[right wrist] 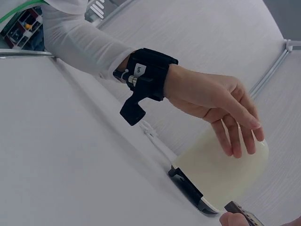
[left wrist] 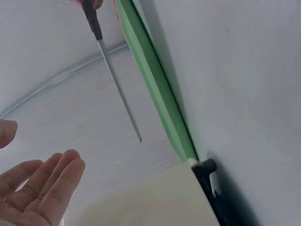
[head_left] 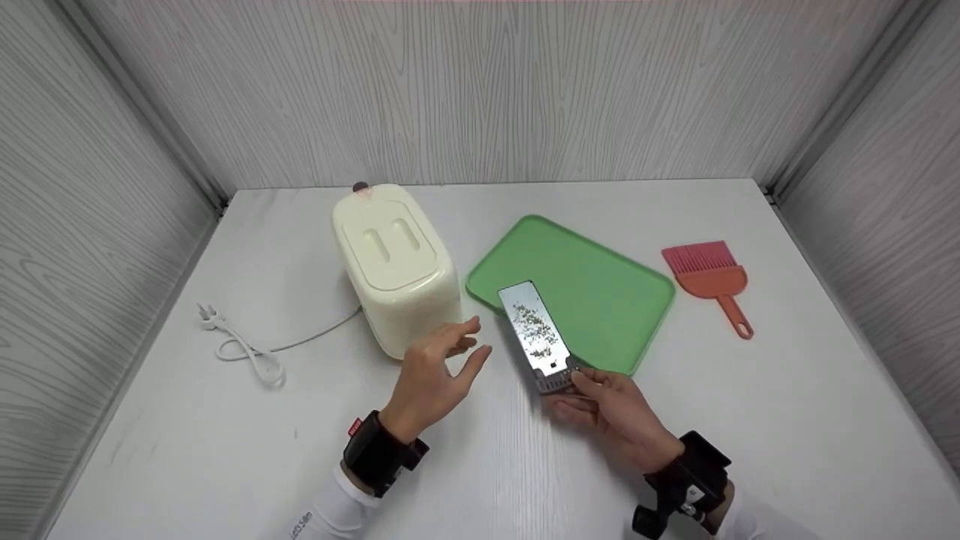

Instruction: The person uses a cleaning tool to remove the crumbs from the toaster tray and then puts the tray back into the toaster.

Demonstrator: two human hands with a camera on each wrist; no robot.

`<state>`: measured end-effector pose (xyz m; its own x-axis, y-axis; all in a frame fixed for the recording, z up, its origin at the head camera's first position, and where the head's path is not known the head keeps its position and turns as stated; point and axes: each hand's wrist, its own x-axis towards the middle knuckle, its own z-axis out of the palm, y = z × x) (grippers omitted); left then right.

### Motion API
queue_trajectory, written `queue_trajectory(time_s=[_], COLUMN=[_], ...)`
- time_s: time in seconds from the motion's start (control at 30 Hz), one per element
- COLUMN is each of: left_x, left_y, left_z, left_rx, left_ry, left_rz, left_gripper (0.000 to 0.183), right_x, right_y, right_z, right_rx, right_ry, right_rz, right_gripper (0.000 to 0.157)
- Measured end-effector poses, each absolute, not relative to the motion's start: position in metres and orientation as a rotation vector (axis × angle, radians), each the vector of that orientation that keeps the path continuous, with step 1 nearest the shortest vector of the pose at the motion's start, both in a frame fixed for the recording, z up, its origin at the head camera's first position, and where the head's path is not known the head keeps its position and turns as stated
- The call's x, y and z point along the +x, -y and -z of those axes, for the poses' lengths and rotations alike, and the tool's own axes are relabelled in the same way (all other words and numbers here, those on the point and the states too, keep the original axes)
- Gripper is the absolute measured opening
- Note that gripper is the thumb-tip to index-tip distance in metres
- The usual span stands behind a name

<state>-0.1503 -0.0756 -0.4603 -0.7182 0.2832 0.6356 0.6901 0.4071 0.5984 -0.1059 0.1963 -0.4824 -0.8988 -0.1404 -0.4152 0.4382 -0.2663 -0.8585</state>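
Observation:
My right hand (head_left: 619,409) pinches the grey end of a crumb tray (head_left: 529,304), thumb on top and fingers beneath. Brown crumbs (head_left: 534,330) lie scattered over its shiny metal plate. The far end of the plate overlaps the near-left edge of a green serving tray (head_left: 592,300) in the head view. From the left wrist, the crumb tray (left wrist: 120,89) shows edge-on as a thin strip, raised above the table. My left hand (head_left: 435,375) holds nothing; its fingers are spread loosely at the near end of a cream toaster (head_left: 390,262) with a lid over its top.
An orange hand brush (head_left: 716,283) with red bristles lies right of the green tray. The toaster's white cord (head_left: 319,334) runs left to a bundled loop and a plug (head_left: 212,319). Wood-grain panels (head_left: 480,90) wall the table at the back and sides.

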Motion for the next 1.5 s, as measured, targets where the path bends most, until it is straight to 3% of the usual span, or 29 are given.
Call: queue_trajectory(time_s=[0.4,0.8,1.5], left_x=[-0.161,-0.174,-0.172], left_y=[0.051,0.022,0.005], left_z=[0.461,0.467,0.478], left_rx=[-0.627,-0.603,-0.354], left_ry=[2.545,2.578,2.545], left_rz=[1.621,1.816,2.208], left_gripper=[0.038,0.042,0.031], right_x=[-0.119,-0.133,-0.133], right_y=[-0.202,-0.200,-0.196], right_z=[0.477,0.471,0.477], right_rx=[0.458,0.437,0.422], right_ry=[-1.608,-1.558,-1.576], right_rz=[2.281,2.352,2.324], right_gripper=[0.038,0.039,0.041])
